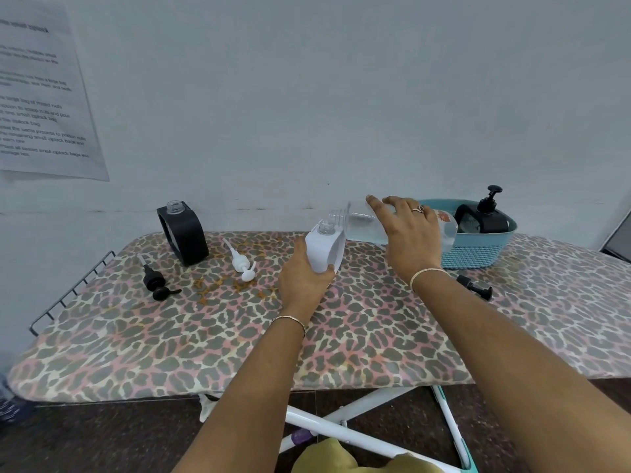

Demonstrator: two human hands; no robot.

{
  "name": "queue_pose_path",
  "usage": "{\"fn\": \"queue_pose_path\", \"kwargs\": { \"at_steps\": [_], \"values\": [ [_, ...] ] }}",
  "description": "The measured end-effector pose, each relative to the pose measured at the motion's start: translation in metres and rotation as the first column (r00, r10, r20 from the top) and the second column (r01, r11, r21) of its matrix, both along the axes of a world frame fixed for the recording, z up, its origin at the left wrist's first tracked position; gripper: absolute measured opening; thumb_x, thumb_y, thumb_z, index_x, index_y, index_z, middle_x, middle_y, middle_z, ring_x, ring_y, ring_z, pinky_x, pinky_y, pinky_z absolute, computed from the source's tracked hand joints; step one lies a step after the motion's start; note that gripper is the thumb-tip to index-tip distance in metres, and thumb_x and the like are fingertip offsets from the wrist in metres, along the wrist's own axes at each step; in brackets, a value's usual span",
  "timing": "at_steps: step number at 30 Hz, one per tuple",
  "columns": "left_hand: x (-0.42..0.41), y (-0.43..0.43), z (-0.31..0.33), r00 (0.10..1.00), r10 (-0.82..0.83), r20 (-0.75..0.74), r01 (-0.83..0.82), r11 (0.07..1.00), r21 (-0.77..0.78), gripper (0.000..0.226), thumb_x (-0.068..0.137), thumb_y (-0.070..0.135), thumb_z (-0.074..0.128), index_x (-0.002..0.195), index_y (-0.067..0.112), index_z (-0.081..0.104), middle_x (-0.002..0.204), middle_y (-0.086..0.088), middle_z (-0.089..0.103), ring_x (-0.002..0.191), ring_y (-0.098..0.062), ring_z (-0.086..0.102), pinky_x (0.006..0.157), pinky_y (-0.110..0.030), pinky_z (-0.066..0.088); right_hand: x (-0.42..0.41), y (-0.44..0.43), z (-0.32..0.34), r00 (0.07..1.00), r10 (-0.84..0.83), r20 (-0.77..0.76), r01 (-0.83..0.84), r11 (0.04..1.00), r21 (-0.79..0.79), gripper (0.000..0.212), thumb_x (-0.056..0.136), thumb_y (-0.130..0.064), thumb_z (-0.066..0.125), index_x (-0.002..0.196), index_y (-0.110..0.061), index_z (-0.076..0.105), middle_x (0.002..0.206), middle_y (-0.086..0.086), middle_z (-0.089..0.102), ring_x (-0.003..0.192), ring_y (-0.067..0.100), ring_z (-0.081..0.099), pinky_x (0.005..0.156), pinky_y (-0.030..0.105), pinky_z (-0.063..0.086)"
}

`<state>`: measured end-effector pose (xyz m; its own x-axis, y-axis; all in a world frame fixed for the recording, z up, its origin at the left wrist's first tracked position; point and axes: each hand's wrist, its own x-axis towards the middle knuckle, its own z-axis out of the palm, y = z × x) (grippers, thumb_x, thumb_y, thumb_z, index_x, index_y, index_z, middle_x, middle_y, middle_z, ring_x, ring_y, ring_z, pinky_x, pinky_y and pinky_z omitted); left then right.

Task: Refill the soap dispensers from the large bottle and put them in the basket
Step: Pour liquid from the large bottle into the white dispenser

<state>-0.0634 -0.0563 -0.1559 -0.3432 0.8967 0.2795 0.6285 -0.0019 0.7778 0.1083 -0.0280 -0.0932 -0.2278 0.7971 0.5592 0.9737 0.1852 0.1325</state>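
Observation:
My left hand (pixel 305 281) grips a white soap dispenser (pixel 324 249) from below, its neck uncapped and tilted right. My right hand (pixel 406 233) holds the large clear bottle (pixel 362 227) on its side, mouth pointing left just above the dispenser's neck. Behind my right hand stands a blue basket (pixel 478 254) with a capped black dispenser (pixel 483 216) inside. An open black dispenser (pixel 182 232) stands at the back left. A white pump (pixel 240 262) and a black pump (pixel 157 283) lie on the board near it.
Everything rests on a leopard-print ironing board (pixel 239 336) against a pale wall. Another black pump (pixel 476 287) lies right of my right wrist. A wire rack (pixel 68 291) ends the board on the left. A printed sheet (pixel 41 97) hangs on the wall.

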Motion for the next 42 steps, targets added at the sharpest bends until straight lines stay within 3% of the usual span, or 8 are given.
{"fn": "queue_pose_path", "kwargs": {
  "at_steps": [10,24,42],
  "values": [
    [-0.005,0.004,-0.005,0.999,-0.038,0.025,0.038,0.999,0.027,0.062,0.076,0.034,0.074,0.128,0.022,0.042,0.109,-0.003,0.062,0.095,-0.028,0.059,0.067,-0.032,0.045,0.002,0.001,0.003,1.0,0.014,0.026,-0.014,1.0,0.019,0.086,0.068,0.009,0.064,0.142,-0.025,0.038,0.133,0.01,0.052,0.12,0.031,0.049,0.098,0.045,0.037],
    [-0.013,0.01,-0.007,0.996,-0.079,0.039,0.078,0.997,0.026,0.066,0.073,0.037,0.078,0.128,0.023,0.043,0.114,-0.002,0.061,0.102,-0.028,0.058,0.078,-0.041,0.051,0.001,-0.002,0.011,0.998,0.029,0.063,-0.029,1.0,0.004,0.082,0.075,0.008,0.06,0.145,-0.025,0.033,0.14,0.011,0.045,0.125,0.031,0.045,0.104,0.044,0.031],
    [-0.019,0.013,-0.009,0.988,-0.139,0.074,0.134,0.989,0.063,0.066,0.073,0.032,0.08,0.127,0.024,0.044,0.105,0.01,0.053,0.094,-0.015,0.051,0.075,-0.029,0.041,0.001,0.001,0.013,0.994,0.026,0.106,-0.027,1.0,0.009,0.083,0.072,0.008,0.064,0.143,-0.024,0.036,0.137,0.012,0.048,0.124,0.032,0.046,0.102,0.044,0.033]
  ]
}}
